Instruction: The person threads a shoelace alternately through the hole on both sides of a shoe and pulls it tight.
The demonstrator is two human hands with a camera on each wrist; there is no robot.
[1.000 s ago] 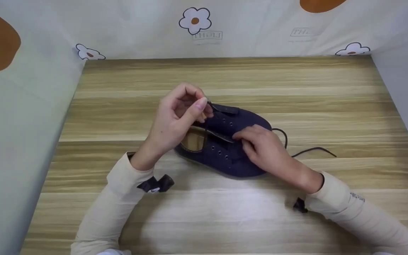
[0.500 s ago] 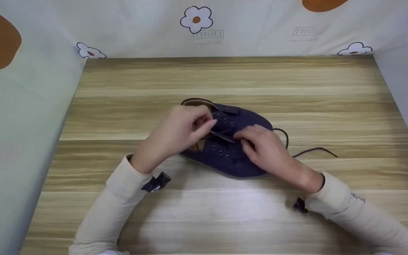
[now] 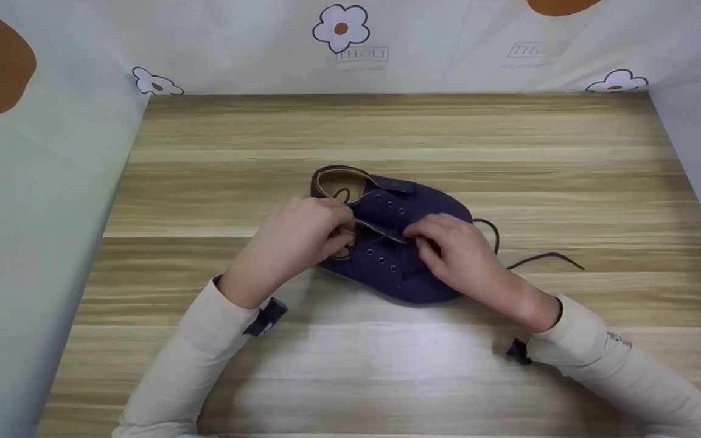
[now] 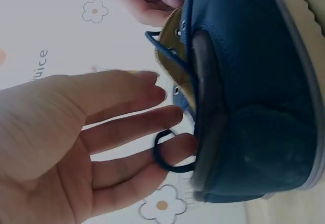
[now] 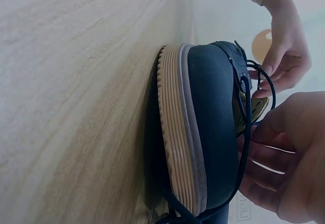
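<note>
Two navy shoes lie side by side, the near shoe [image 3: 423, 286] and the far shoe [image 3: 435, 201], toes to the right. Over the near shoe's opening my left hand [image 3: 296, 240] brings thumb and index finger together at the dark shoelace; the exact pinch is partly hidden. A loop of that shoelace [image 4: 161, 160] curves past its fingers in the left wrist view. My right hand [image 3: 457, 246] pinches the edge of the near shoe's raised eyelet flap [image 3: 381, 231], whose tan lining shows in the left wrist view.
Beyond the right hand, the free lace end [image 3: 551, 255] trails across the wood-grain table [image 3: 235, 134]. Pale flower-printed sheeting [image 3: 253, 48] stands behind and at the sides. Small black devices sit at both wrists.
From above the shoes, my left hand has come down toward the near shoe's opening, uncovering the far shoe's opening and a lace loop. My right hand has stayed at the flap.
</note>
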